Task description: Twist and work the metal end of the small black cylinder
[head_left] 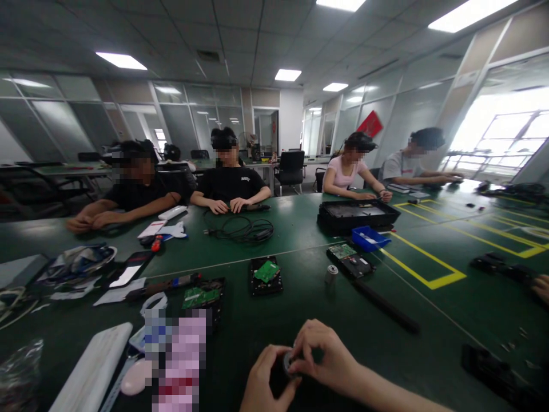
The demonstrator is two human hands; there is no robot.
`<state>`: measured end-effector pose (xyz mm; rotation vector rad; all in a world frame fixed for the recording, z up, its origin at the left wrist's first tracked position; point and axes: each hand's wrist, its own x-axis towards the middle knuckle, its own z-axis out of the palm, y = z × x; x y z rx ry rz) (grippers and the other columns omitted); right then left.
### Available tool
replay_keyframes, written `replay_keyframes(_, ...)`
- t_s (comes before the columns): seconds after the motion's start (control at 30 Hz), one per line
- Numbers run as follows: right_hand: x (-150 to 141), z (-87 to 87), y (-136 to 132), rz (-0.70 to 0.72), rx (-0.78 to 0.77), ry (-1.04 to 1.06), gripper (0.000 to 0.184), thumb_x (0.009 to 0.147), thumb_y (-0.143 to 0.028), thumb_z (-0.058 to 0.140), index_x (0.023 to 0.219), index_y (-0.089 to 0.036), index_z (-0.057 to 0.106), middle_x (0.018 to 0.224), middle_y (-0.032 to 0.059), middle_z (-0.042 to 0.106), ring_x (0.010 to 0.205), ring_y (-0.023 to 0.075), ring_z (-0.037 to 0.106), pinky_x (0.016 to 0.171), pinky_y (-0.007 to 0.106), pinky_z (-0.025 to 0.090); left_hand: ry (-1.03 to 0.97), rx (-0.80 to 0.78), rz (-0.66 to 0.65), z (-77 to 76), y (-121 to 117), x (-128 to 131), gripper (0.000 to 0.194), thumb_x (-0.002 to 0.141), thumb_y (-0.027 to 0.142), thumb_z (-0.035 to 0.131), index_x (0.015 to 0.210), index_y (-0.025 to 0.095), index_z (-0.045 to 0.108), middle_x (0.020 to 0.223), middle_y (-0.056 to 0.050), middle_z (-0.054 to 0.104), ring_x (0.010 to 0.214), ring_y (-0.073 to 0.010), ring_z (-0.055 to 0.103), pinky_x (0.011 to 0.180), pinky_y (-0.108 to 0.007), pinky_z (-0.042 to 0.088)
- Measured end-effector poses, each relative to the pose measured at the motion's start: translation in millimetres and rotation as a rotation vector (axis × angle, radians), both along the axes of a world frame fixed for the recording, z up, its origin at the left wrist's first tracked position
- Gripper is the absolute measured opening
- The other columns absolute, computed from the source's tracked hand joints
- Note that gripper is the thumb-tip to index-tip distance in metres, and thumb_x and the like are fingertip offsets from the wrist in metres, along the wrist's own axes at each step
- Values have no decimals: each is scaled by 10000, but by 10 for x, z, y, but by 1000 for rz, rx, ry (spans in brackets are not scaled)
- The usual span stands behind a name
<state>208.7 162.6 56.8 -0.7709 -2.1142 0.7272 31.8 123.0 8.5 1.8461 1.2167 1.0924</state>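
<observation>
Near the bottom of the head view, my left hand (266,379) is curled around a small round metal part (287,364), its thumb and fingers on the sides. My right hand (321,350) pinches at the top of the same part, with the fingertips touching it. The part's exact kind is hard to make out, partly hidden by fingers. Beyond my hands, a silver metal cylinder (331,276) stands upright on the green table (295,312). A hard drive (257,288) with a loose green circuit board (266,271) on it lies farther left.
Another hard drive (359,264) and a black bar (388,306) lie at right, near a blue tray (369,239) and black case (323,220). At left are an electric screwdriver (160,287), a white power bank (92,369) and a pink pouch (182,355). Several people sit opposite.
</observation>
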Motion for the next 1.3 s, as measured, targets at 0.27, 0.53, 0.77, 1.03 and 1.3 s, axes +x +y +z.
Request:
replay_keyframes(0.27,-91,-153,-5,-19,14,43,416,795,-331,735,530,-189,448,691,-4,728,676,144,648,689,279,446,-3,-30,-1,81,-27,-5,261,719,90,641,958,194,625,919,-45,659,842,-215,624,751,-295,478)
replay_keyframes(0.53,-35,-41,6,21,-54,-56,311,791,-210,725,589,-199,489,779,-19,746,752,145,671,741,274,460,12,-65,-16,22,-17,-12,269,731,85,652,972,196,610,935,-43,648,860,-208,613,770,-301,470)
replay_keyframes(0.77,-10,35,6,-1,-175,-65,250,716,-137,766,617,-198,545,910,1,752,878,178,679,803,302,477,3,-60,-17,7,-18,-27,243,743,103,655,963,188,596,949,-53,640,875,-210,609,783,-302,476)
replay_keyframes(1.03,-32,-19,49,89,-215,-24,281,780,-164,717,561,-194,543,817,13,762,875,172,680,778,286,505,-10,-71,-6,43,-15,-19,250,742,112,658,970,198,607,943,-45,654,869,-211,623,783,-303,484)
replay_keyframes(1.3,353,39,165,-30,-238,115,380,802,-271,717,540,-191,454,821,59,723,801,190,702,715,312,532,9,-90,14,64,-25,-17,287,730,119,677,998,206,620,970,-53,674,898,-227,632,808,-328,492)
